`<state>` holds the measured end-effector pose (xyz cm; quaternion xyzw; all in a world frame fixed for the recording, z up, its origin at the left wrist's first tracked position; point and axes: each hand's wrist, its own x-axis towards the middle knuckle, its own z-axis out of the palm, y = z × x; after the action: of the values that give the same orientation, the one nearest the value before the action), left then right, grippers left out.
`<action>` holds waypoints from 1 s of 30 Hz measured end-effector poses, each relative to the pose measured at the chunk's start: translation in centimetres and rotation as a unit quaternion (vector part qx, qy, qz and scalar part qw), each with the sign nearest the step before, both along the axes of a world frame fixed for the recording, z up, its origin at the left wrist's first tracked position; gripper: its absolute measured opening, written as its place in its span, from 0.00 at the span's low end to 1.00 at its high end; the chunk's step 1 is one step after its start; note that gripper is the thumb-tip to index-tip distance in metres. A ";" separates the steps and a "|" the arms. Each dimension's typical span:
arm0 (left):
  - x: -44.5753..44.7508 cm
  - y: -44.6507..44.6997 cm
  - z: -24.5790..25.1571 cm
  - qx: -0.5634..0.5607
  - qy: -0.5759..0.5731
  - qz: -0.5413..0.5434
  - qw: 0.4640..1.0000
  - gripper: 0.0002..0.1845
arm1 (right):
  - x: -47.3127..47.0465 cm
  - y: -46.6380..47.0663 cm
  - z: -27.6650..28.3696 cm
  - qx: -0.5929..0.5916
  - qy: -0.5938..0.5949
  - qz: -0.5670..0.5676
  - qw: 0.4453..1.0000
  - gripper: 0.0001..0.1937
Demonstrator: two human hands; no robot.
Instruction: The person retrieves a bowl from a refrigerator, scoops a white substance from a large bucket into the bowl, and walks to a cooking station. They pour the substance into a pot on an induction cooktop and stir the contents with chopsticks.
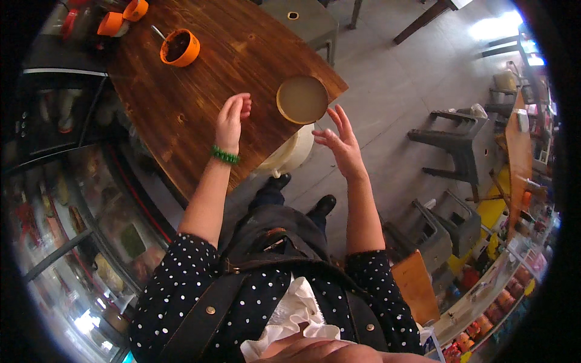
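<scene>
A round bowl (302,100) of cloudy, greyish liquid stands near the corner of the wooden table (218,68). Just off the bowl's right rim is my right hand (341,145), fingers spread, holding nothing; whether a fingertip touches the rim is hard to tell. My left hand (233,122) hovers over the table, left of the bowl and apart from it. Its fingers are loosely bent and nothing shows in them. A green beaded bracelet (225,155) circles that wrist. Farther back on the table sits an orange bowl (180,49) with dark contents and a metal spoon (158,32).
Below the table edge is a cream plastic bucket (290,152). Grey plastic stools (467,147) stand at right, another stool (299,20) behind the table. A glass-fronted cabinet (86,227) lines the left side. More orange containers (110,23) sit at upper left.
</scene>
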<state>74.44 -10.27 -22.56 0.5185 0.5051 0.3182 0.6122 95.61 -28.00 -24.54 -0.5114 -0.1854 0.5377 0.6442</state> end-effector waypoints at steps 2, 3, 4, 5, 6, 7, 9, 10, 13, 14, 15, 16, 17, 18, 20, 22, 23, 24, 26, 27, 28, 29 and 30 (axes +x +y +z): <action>1.3 1.9 -0.9 -0.019 -0.011 -0.061 0.998 0.20 | -0.9 1.5 -0.7 0.003 0.062 -0.056 0.997 0.33; 2.0 2.6 -1.3 -0.036 -0.011 -0.088 0.995 0.22 | -1.1 1.9 -1.2 0.025 0.082 -0.064 0.994 0.32; 2.7 3.1 -1.6 -0.069 -0.012 -0.118 0.991 0.23 | -1.3 2.4 -1.8 0.019 0.103 -0.081 0.991 0.31; 3.4 3.5 -1.9 -0.101 -0.012 -0.148 0.984 0.24 | -1.5 2.8 -2.2 0.013 0.125 -0.098 0.987 0.30; 4.0 3.7 -2.0 -0.133 -0.024 -0.181 0.974 0.25 | -1.8 3.1 -2.6 0.009 0.130 -0.092 0.987 0.29; 4.5 3.8 -2.1 -0.121 -0.016 -0.188 0.974 0.26 | -2.0 3.4 -2.9 0.005 0.134 -0.087 0.987 0.28; 5.1 3.7 -2.2 -0.100 -0.026 -0.208 0.973 0.28 | -2.5 3.9 -3.0 0.006 0.135 -0.092 0.987 0.28; 5.3 3.6 -2.2 -0.107 -0.028 -0.203 0.973 0.28 | -2.7 4.1 -2.9 0.011 0.133 -0.101 0.986 0.27; 5.4 3.1 -1.6 -0.111 -0.043 -0.192 0.974 0.27 | -2.9 4.5 -2.0 0.015 0.110 -0.113 0.987 0.27; 5.5 3.1 -1.3 -0.098 -0.047 -0.195 0.975 0.27 | -2.9 4.6 -1.6 -0.006 0.100 -0.122 0.987 0.27; 5.7 3.2 -0.9 -0.094 -0.057 -0.201 0.974 0.27 | -2.7 4.6 -1.0 0.014 0.096 -0.119 0.988 0.27; 6.0 3.3 -0.4 -0.102 -0.062 -0.202 0.972 0.26 | -2.4 4.5 -0.4 0.015 0.091 -0.125 0.988 0.26; 6.3 3.3 0.2 -0.077 -0.065 -0.214 0.972 0.26 | -2.1 4.4 0.4 0.020 0.088 -0.128 0.988 0.26; 6.8 3.5 0.8 -0.064 -0.062 -0.222 0.971 0.26 | -1.6 4.3 1.3 0.018 0.065 -0.127 0.990 0.27; 8.1 3.7 2.5 -0.027 -0.062 -0.234 0.970 0.25 | -0.5 3.8 3.3 0.007 0.051 -0.134 0.990 0.26; 9.6 3.5 4.3 -0.039 -0.075 -0.257 0.963 0.24 | 1.2 3.4 5.6 0.008 0.020 -0.142 0.990 0.26; 10.4 3.5 5.3 -0.039 -0.096 -0.270 0.957 0.23 | 1.9 3.2 6.8 0.004 0.011 -0.146 0.989 0.26; 11.3 3.2 6.3 -0.012 -0.094 -0.264 0.960 0.22 | 2.9 2.8 8.0 0.004 0.001 -0.150 0.989 0.26; 13.4 3.0 8.1 -0.023 -0.099 -0.285 0.953 0.22 | 5.2 2.0 10.2 0.011 -0.025 -0.147 0.989 0.26; 14.6 3.0 8.9 -0.022 -0.109 -0.299 0.948 0.21 | 6.5 1.6 11.2 0.013 -0.028 -0.141 0.989 0.25; 15.8 2.8 9.5 -0.023 -0.120 -0.303 0.945 0.21 | 8.0 1.2 12.1 0.017 -0.030 -0.136 0.990 0.25; 17.2 2.7 10.1 -0.024 -0.131 -0.307 0.942 0.21 | 9.5 0.7 12.9 0.026 -0.030 -0.130 0.991 0.25; 18.3 2.5 10.4 -0.030 -0.134 -0.309 0.941 0.21 | 10.7 0.4 13.3 0.030 -0.039 -0.131 0.990 0.25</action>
<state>92.78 -7.73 -12.19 0.5832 0.2430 0.1645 0.7575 106.34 -27.63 -11.22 -0.5328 -0.1580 0.4227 0.7159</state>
